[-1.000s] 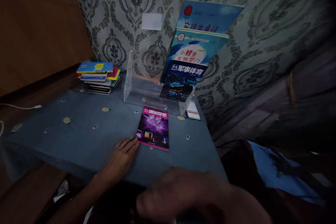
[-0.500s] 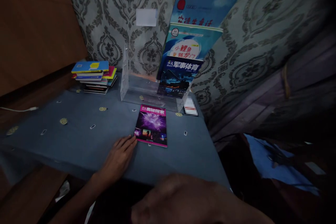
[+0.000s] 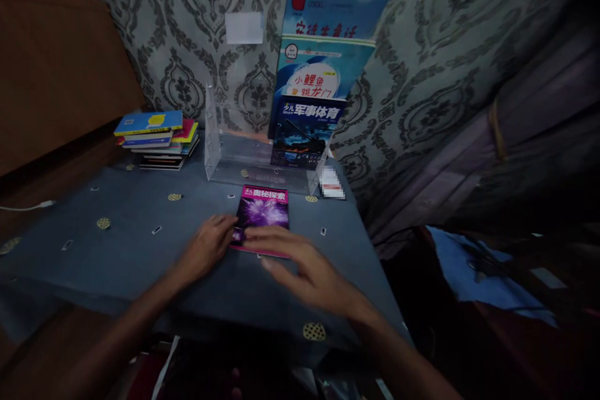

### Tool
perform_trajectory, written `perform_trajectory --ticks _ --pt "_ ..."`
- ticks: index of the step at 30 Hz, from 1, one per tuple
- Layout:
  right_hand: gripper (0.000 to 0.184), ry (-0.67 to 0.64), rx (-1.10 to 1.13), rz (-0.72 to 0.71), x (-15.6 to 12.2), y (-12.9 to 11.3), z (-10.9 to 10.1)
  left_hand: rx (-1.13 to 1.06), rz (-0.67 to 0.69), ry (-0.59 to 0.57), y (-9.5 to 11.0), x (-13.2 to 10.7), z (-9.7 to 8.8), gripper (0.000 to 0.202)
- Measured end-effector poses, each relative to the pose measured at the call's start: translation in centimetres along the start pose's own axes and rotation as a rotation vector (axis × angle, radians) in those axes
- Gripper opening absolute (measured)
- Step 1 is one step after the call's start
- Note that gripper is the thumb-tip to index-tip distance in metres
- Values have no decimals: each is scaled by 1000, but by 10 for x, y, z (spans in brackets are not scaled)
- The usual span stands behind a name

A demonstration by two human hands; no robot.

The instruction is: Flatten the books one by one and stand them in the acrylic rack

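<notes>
Flat on the table (image 3: 126, 262), a pink-edged book (image 3: 262, 210) with a purple burst. At its left side, left hand (image 3: 209, 244), loose, fingertips touching. Over its bottom, right hand (image 3: 315, 270), thumb spread apart; can't tell if touching.

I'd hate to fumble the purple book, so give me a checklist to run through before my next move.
1. Purple book lying flat, cover up: ok.
2. Left hand at the book's left edge: ok.
3. Right hand closed around the book: not ok; its fingers are extended over the lower part of the cover.
4. Right fingertips touching the cover: cannot tell; they may be just above it.
5. Rack upright behind the book: ok.
6. Three standing books upright at the rack's right side: ok, leaning back slightly.
</notes>
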State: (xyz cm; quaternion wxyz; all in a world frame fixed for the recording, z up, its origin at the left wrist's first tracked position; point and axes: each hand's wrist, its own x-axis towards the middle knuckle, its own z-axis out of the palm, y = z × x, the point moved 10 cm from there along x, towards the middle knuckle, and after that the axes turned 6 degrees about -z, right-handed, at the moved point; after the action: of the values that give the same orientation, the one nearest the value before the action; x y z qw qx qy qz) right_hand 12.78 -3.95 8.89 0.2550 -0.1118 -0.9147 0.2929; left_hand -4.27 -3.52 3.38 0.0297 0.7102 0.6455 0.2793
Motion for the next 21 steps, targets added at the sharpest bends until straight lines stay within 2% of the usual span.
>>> perform_trajectory --ticks 1,3,5,7,9,12,14,16,18,21 --pt "44 38 -47 64 20 21 -8 20 -27 10 -7 14 2 33" --pt "55 40 -194 206 34 62 1 57 -80 -12 -20 39 13 33" --pt "64 -19 -282 337 27 99 27 35 -130 -50 -29 58 28 34" --pt "66 -27 -334 439 17 122 44 -48 -189 -51 -35 70 39 36" --pt "65 -7 -367 459 13 129 47 -202 -256 -12 -39 76 43 40" --pt "63 9 -390 432 16 123 42 -608 -393 74 -50 80 43 39" --pt "62 7 -395 424 16 119 39 -932 -571 128 -64 76 48 36" --pt "62 16 -387 411 15 118 38 -1210 -791 130 -73 68 62 32" --pt "61 50 -361 392 13 118 38 -1371 -930 79 -68 61 77 23" --pt "63 134 -300 385 10 124 35 -1434 -950 25 -53 59 84 12"
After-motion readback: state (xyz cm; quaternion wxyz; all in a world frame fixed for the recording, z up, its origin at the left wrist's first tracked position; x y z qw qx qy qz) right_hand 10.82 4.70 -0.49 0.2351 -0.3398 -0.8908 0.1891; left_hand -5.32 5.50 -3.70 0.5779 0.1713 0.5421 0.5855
